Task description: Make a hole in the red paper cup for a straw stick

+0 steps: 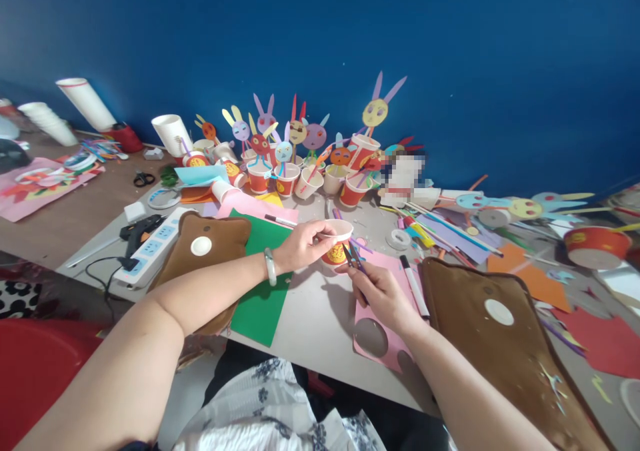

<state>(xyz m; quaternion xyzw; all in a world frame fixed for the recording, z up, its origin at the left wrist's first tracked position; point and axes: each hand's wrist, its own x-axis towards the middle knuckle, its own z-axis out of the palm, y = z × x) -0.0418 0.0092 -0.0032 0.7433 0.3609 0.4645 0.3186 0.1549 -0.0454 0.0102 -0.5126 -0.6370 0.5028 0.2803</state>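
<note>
My left hand [313, 243] is closed on the rim of a red and white paper cup [334, 254] with a yellow emblem, lifted a little over the table. My right hand [377, 291] grips a pair of dark-handled scissors [351, 259], their blades pointing up beside the cup's wall. Whether the blades touch the cup I cannot tell. Below my right hand lies a pink paper sheet [390, 264] with round holes cut out of it. A green sheet [265, 297] lies under my left forearm.
Paper cups with rabbit faces [285, 152] stand along the blue wall. A glue gun [140, 234] and a white power strip [155, 247] lie at left. Brown cushion-like bags [500, 364] flank my arms. A marker [414, 285] and a tape roll [399, 239] lie to the right.
</note>
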